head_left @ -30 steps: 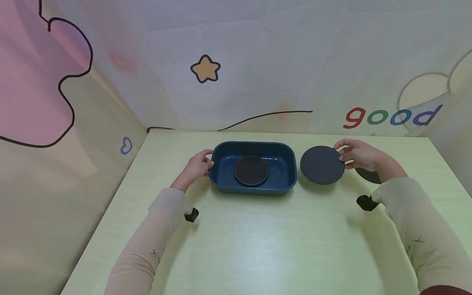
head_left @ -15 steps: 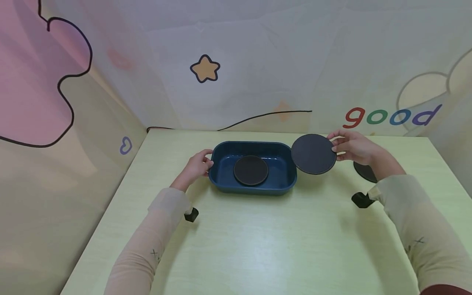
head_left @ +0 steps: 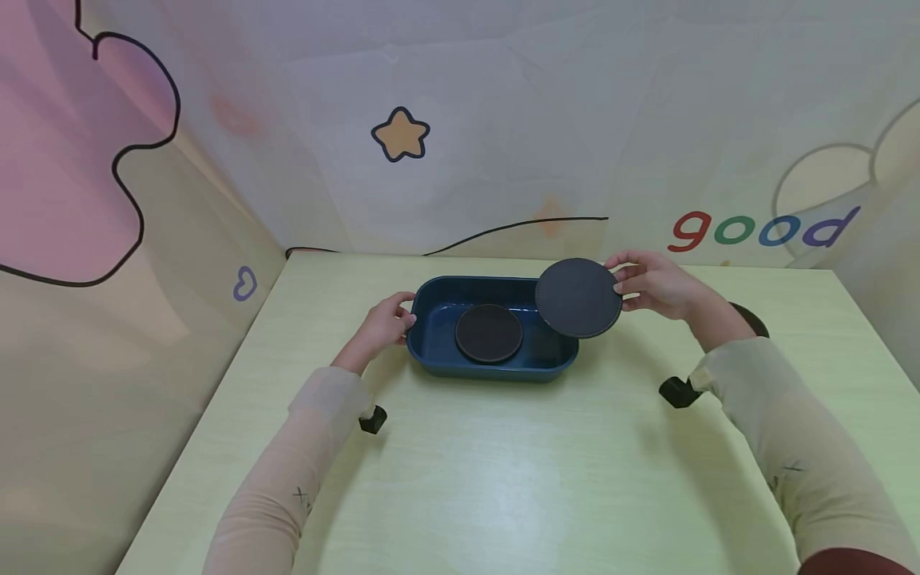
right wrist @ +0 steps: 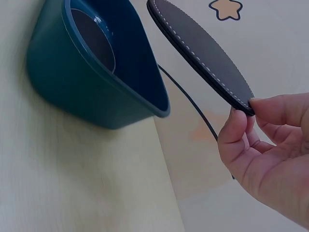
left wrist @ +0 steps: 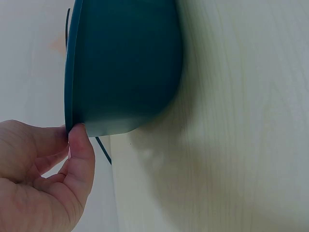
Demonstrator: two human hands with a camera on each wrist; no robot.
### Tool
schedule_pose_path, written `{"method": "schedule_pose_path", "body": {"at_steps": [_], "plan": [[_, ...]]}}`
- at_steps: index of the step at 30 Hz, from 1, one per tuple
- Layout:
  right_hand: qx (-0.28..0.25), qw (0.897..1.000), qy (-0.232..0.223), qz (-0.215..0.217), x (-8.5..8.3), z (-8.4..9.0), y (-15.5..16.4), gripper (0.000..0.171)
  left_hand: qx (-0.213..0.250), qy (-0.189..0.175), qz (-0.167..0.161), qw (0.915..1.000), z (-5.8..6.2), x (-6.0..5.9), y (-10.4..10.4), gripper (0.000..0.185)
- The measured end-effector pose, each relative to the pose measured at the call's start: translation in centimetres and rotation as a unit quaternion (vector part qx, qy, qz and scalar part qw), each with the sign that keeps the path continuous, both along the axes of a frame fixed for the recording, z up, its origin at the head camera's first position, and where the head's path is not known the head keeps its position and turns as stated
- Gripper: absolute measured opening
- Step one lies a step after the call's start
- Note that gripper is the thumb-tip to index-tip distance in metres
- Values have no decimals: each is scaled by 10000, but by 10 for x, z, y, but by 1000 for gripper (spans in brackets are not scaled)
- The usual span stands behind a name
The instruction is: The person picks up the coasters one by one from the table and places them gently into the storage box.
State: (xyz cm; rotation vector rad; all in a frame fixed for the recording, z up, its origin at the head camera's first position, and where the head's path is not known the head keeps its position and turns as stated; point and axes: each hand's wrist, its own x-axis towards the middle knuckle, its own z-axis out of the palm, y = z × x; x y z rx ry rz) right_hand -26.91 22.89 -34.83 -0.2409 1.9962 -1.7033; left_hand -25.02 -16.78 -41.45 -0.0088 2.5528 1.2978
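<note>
A dark blue rectangular tub [head_left: 496,373] with rounded corners sits on the table, with one black round coaster [head_left: 489,333] lying inside it. My left hand [head_left: 385,322] pinches the tub's left rim between thumb and fingers, as the left wrist view shows up close. Raised over the tub's right end is a second black round coaster [head_left: 578,297], its edge stitched in white [right wrist: 207,53]. My right hand [head_left: 657,283] pinches that coaster by its right edge. In the right wrist view the held coaster is tilted and apart from the tub's rim.
Another dark round piece [head_left: 751,319] lies on the table behind my right wrist, mostly hidden by the arm. A pale wood-grain table [head_left: 503,463] stretches in front of the tub. A printed cloth backdrop [head_left: 503,160] rises behind the table's far edge.
My right hand has carried the coaster up and to the left, from beside the tub to over its right end. My left hand and the tub have stayed put.
</note>
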Motion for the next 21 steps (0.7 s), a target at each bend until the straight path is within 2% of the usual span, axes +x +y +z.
{"method": "schedule_pose_path", "body": {"at_steps": [21], "plan": [[37,9998,-175,58,-10,-19,-62,26,-81,-64,-31,9999,-1,-2,-1,43]]}}
